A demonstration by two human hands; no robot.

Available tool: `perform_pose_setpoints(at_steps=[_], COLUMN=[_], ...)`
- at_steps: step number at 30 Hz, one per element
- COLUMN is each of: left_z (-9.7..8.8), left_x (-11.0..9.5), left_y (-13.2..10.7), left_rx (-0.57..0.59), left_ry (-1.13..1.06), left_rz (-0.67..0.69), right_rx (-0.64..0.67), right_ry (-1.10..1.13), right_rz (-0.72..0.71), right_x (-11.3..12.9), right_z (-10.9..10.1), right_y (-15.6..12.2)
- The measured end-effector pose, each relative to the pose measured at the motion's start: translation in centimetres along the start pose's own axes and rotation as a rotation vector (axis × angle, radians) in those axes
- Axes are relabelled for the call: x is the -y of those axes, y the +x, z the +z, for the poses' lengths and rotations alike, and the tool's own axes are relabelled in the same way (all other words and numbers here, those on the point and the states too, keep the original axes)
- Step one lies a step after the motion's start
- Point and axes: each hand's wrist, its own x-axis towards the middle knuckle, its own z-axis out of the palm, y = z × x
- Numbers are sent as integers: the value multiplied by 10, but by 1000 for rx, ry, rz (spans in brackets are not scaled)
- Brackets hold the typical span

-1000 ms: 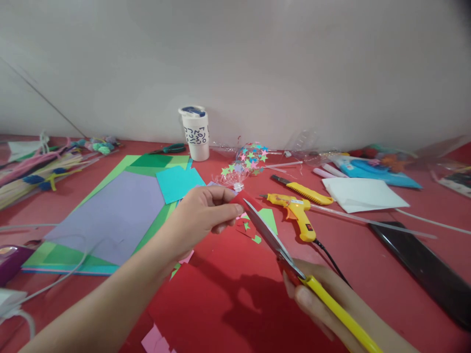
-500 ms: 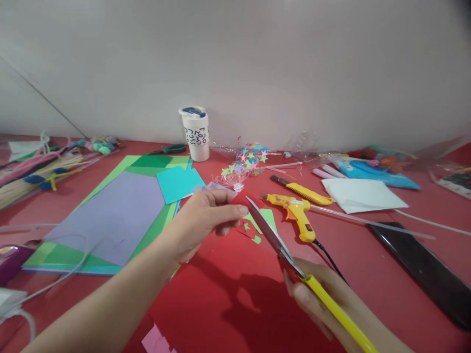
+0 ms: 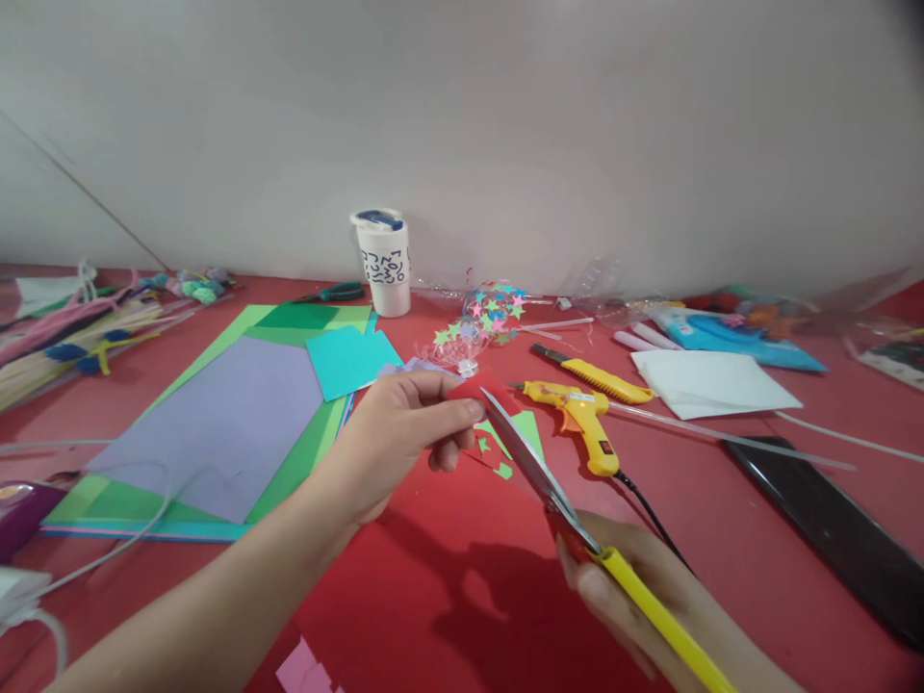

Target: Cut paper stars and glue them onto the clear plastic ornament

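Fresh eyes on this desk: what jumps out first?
Probably the yellow-handled metal scissors in the right hand, centre-right foreground, pointing toward a small red paper piece pinched by the left hand. Next, the pistol-shaped yellow plastic glue gun, lying right of the blades. Farther back, left of centre, a white lidded cup with dark lettering stands upright.

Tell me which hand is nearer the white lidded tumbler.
Left. The left hand, pinching red paper, is in front of the tumbler; the right hand, holding scissors, is farther toward the viewer and to its right.
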Motion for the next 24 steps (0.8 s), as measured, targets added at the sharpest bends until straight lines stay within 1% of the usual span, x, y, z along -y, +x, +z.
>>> perform_pose_setpoints(at_steps=[2, 5, 12, 16, 18, 23, 24], left_z=[0, -1, 0, 0, 0, -1, -1], left_x=[-1, -2, -3, -3, -3, -4, -4], left_y=[-1, -2, -1, 0, 0, -1, -1], left_rx=[-5, -3, -7, -5, -5, 0, 0], left_ry=[16, 39, 52, 54, 55, 61, 61], left_rz=[-3, 3, -4, -2, -2, -6, -5], right_rx=[10, 82, 181, 208, 202, 73, 67], right_ry=[-6, -1, -1, -4, -18, -61, -64], right_rz=[-2, 12, 18, 13, 11, 12, 8], right_x=[1, 6, 12, 13, 14, 13, 11], right_z=[0, -2, -11, -14, -14, -7, -6], right_y=[0, 1, 8, 12, 11, 3, 2])
